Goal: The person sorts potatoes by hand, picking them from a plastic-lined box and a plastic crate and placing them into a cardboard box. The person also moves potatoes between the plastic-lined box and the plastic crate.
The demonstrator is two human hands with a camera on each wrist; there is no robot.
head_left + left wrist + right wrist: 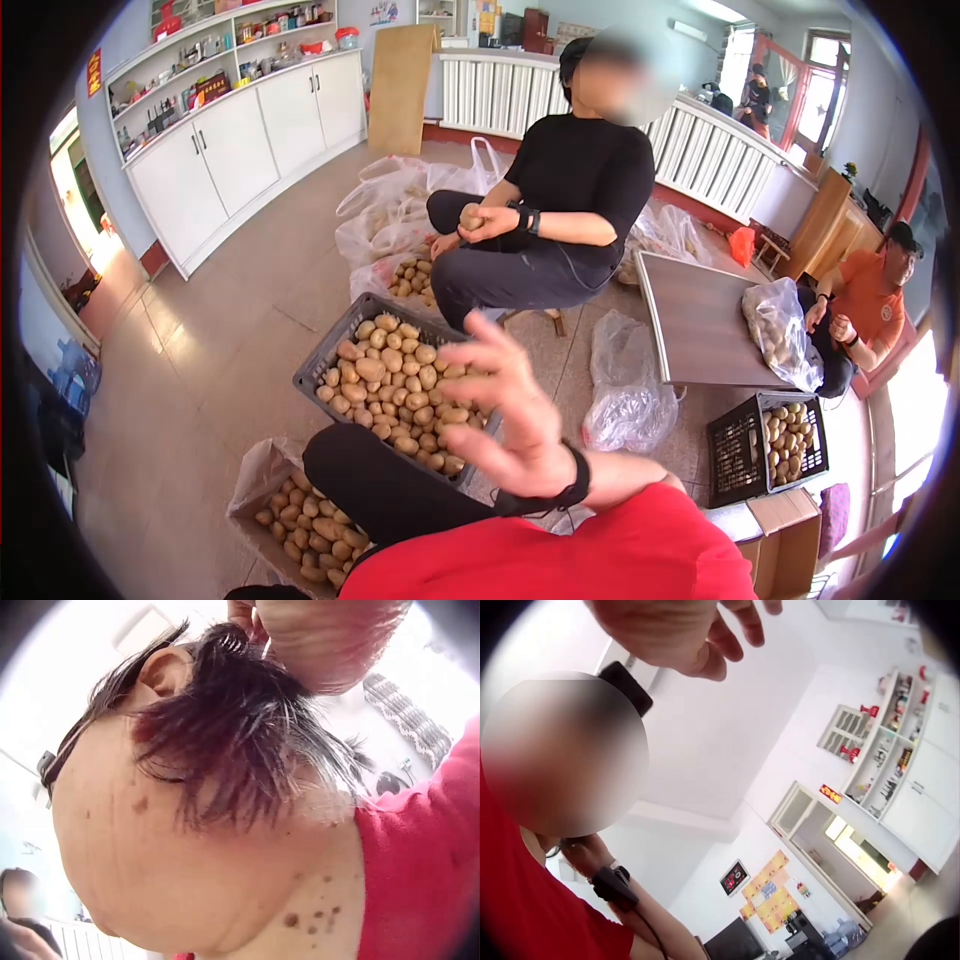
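While the wearer sits above the potatoes, entries as follows.

Right hand: right hand [510, 405] raised in front of the chest, palm turned toward the wearer, seen from the head view; also at the top edge of the right wrist view [676, 634].
Right fingers: fingers [478, 352] spread and loosely bent, holding nothing, touching nothing.
Right arm: forearm bent up from the red sleeve, black wrist strap [560, 492] at the wrist.
Left hand: left hand [322, 637] lifted to the back of the wearer's head, resting against the dark hair [240, 727]; not visible in the head view.
Left fingers: only the heel of the hand and part of one finger show; how far open, cannot tell.
Nearest things: grey crate [322, 362] full of potatoes [395, 390], on the floor just beyond the right hand and the wearer's knee.
Also near: open bag of potatoes [262, 478] by the left knee.
Others: person in black [560, 200] seated opposite, holding one potato [470, 216] in both hands; person in orange [868, 300] at right by a plastic bag [780, 330] on a low surface [700, 325]; black crate [745, 450] below it.
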